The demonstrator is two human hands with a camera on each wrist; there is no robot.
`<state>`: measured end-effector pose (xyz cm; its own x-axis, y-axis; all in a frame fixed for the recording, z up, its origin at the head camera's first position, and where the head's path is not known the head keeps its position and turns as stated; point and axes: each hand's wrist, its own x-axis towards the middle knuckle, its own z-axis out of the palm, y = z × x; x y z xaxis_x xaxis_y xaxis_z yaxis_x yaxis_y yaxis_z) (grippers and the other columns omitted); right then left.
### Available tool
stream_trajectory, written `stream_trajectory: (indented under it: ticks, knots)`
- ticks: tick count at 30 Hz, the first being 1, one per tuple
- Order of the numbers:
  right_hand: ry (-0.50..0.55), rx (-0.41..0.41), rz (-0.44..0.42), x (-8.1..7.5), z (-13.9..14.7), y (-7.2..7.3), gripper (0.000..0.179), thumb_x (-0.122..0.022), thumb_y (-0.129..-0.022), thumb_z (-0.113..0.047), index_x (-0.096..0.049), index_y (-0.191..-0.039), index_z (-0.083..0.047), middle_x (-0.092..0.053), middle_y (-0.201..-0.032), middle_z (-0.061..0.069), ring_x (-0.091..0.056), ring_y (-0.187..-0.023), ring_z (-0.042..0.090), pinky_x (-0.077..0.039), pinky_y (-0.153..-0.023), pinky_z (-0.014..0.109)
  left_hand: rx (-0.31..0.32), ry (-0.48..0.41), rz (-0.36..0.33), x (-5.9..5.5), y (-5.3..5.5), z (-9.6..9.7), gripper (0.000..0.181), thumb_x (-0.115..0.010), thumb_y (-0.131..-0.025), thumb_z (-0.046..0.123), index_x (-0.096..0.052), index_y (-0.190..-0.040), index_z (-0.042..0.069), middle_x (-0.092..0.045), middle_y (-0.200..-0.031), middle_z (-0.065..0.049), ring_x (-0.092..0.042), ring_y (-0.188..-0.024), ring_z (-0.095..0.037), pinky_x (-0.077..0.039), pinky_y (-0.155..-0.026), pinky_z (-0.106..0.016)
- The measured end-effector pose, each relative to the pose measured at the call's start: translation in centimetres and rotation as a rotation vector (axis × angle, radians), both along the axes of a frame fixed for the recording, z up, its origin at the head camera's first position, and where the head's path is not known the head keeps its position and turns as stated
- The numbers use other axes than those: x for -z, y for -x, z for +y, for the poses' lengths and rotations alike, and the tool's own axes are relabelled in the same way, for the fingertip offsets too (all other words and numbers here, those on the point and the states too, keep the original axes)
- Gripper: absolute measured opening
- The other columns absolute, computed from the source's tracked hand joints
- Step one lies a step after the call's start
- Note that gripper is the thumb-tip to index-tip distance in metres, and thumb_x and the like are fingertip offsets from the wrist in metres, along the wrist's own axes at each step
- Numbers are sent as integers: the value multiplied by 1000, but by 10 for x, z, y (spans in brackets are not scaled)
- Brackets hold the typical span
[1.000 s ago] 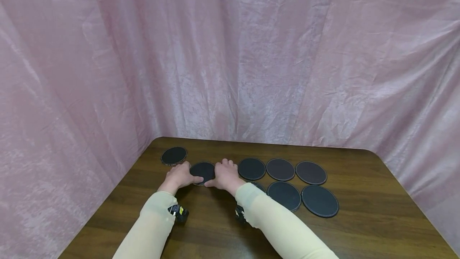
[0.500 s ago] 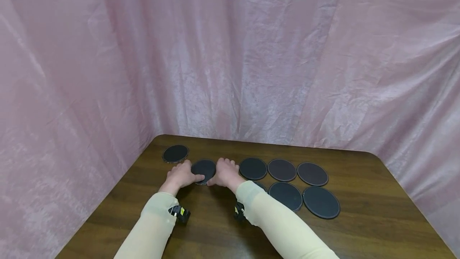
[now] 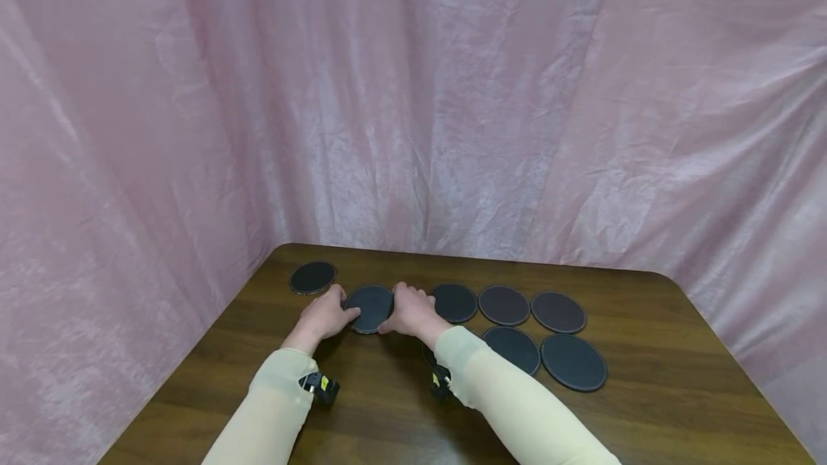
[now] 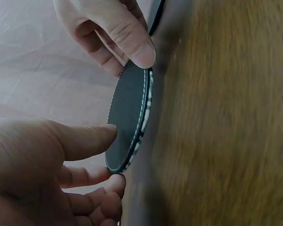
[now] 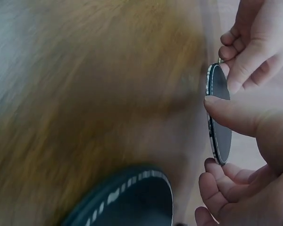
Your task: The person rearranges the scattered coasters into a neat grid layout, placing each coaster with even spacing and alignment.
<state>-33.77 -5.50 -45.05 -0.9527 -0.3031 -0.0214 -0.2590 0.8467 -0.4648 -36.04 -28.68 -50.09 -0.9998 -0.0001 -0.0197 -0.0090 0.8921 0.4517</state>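
A dark round coaster [image 3: 370, 309] with pale stitching near its rim is held between both hands, seemingly just off the table. My left hand [image 3: 323, 316] pinches its left side, thumb on the upper face and fingers at the edge. On the opposite side my right hand [image 3: 412, 312] grips it the same way. In the left wrist view the coaster [image 4: 127, 113] appears nearly edge-on, showing a patterned black-and-white rim. The right wrist view also shows the coaster [image 5: 221, 127] between both hands. Beyond my left hand lies another black coaster [image 3: 313, 278], flat on the table.
Several dark coasters lie in two rows to the right, among them a back-row coaster [image 3: 504, 305] and a front-row coaster [image 3: 574, 362]. One front-row coaster is mostly hidden by my right forearm. The wooden table [image 3: 678, 393] meets a pink curtain [image 3: 413, 106] behind.
The coaster between my hands has shifted slightly right and its face now looks lighter, as if tilted. My right hand has moved a little right with it; the other coasters stay put.
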Motion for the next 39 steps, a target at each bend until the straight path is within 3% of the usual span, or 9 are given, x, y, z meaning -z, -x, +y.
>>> stream_trajectory:
  ticks: [2,5,10,21,28,33,39]
  knots:
    - [11,-12,26,7,6,6,83,-102,-79,-42,-63,-139,1,-71,-127,19,-63,-120,42,-47,-101,59,19,-16,14,-10,-7,6,55,-79,-103,47,-62,-127,1,-72,-124,-23,-69,-111,-41,-53,-96,-56]
    - [44,-31,30,6,16,5,83,-101,-81,-40,-62,-142,1,-71,-130,19,-63,-122,42,-46,-103,60,17,-54,2,-35,-26,23,49,-80,-104,37,-61,-128,-1,-70,-125,-23,-68,-113,-42,-52,-100,-56]
    - [101,-53,3,-10,31,-11,84,-100,-83,-33,-59,-147,3,-68,-136,21,-64,-128,40,-43,-110,63,9,-85,-5,-61,-51,47,40,-76,-107,26,-60,-130,-3,-70,-111,-16,-67,-101,-34,-52,-97,-54]
    - [76,-89,19,-17,56,-20,84,-100,-84,-34,-58,-148,3,-69,-132,18,-65,-126,35,-43,-110,64,62,-139,12,-64,-65,60,43,-76,-107,20,-58,-139,-2,-70,-96,-7,-67,-84,-22,-56,-84,-47]
    - [73,-89,25,-15,65,-29,85,-101,-82,-33,-59,-147,2,-70,-121,13,-66,-117,30,-44,-109,62,78,-182,-7,-63,-75,64,45,-78,-106,21,-59,-141,0,-68,-94,-5,-64,-81,-21,-55,-82,-46]
    - [90,-101,62,-13,66,-38,84,-103,-79,-31,-61,-143,4,-70,-116,12,-67,-111,30,-46,-105,62,104,-175,15,-64,-83,65,46,-80,-104,21,-60,-138,-1,-68,-92,-4,-63,-80,-21,-54,-84,-49]
    - [91,-96,61,-9,63,-46,82,-103,-79,-32,-62,-141,4,-70,-119,15,-67,-116,33,-47,-107,63,97,-164,3,-61,-91,63,47,-82,-103,22,-60,-139,0,-66,-93,-4,-62,-81,-22,-53,-82,-47]
